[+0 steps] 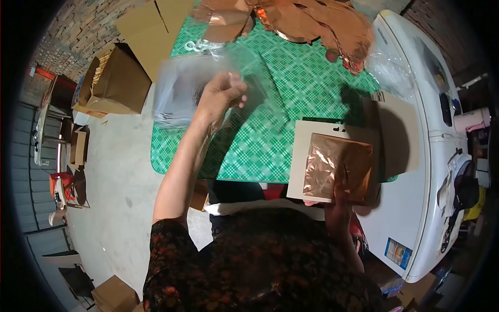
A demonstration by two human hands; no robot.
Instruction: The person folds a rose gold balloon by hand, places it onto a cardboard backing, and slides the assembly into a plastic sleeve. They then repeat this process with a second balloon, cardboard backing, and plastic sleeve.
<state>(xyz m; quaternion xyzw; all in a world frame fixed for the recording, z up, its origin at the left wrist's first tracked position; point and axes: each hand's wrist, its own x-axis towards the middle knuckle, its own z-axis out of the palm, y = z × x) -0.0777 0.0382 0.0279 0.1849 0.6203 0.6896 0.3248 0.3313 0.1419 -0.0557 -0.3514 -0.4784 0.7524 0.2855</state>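
Observation:
My left hand is closed in a pinch over the left part of the table, with a thin clear plastic bag at its fingers, blurred by motion. Just behind and left of that hand lies a stack of clear plastic bags. At the table's front right edge, my right hand grips a beige card with a hanger slot at its top. A folded copper-coloured foil packet lies flat on the card, under my right thumb. The fingers beneath the card are mostly hidden.
Shiny copper foil pieces lie along the far side of the green checked table. More beige cards sit at the right edge, beside a white appliance. White string lies behind the bags. A cardboard box stands left.

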